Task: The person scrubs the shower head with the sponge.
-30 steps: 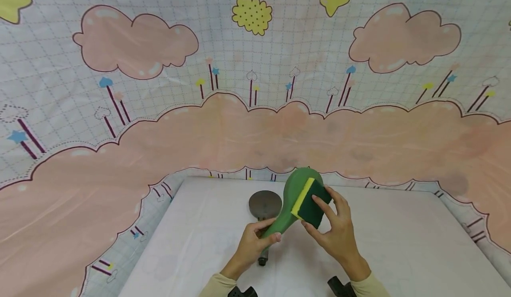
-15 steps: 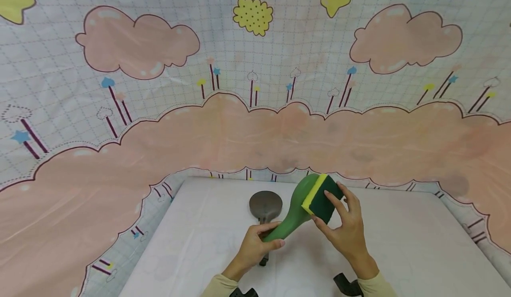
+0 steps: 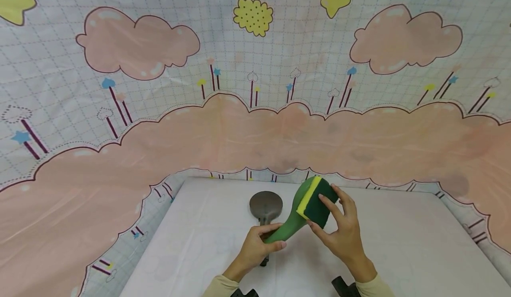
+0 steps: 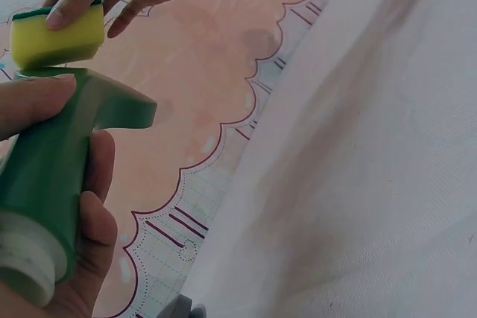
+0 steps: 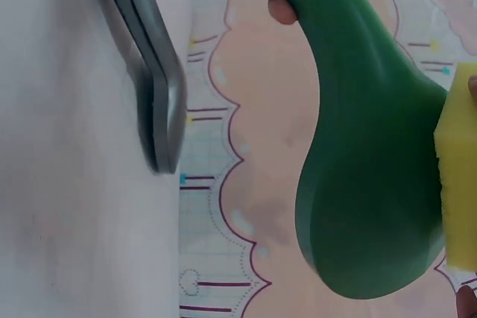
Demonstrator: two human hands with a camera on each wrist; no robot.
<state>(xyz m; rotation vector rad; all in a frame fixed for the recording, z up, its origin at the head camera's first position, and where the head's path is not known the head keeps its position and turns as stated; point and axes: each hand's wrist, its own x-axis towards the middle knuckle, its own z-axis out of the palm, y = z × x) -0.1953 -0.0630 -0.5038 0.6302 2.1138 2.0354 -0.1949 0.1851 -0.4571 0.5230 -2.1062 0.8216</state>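
Note:
The left hand (image 3: 253, 249) grips the narrow handle of a green, round-headed tool (image 3: 293, 219), held tilted up to the right above the table. In the left wrist view the green handle (image 4: 45, 161) shows a white end, with the thumb across it. The right hand (image 3: 343, 235) pinches a yellow and dark green sponge (image 3: 319, 206) by its edges, its yellow side against the round head. The right wrist view shows the yellow side of the sponge (image 5: 458, 176) touching the green head (image 5: 373, 206).
A grey round-headed utensil (image 3: 265, 205) lies on the white table (image 3: 199, 226), its handle partly behind the left hand. Behind the table hangs a cloth (image 3: 279, 141) printed with clouds and stars.
Over the last second both hands and the green tool shifted right. Since the middle frame, the right hand and sponge have slid slightly back left and down along the round head.

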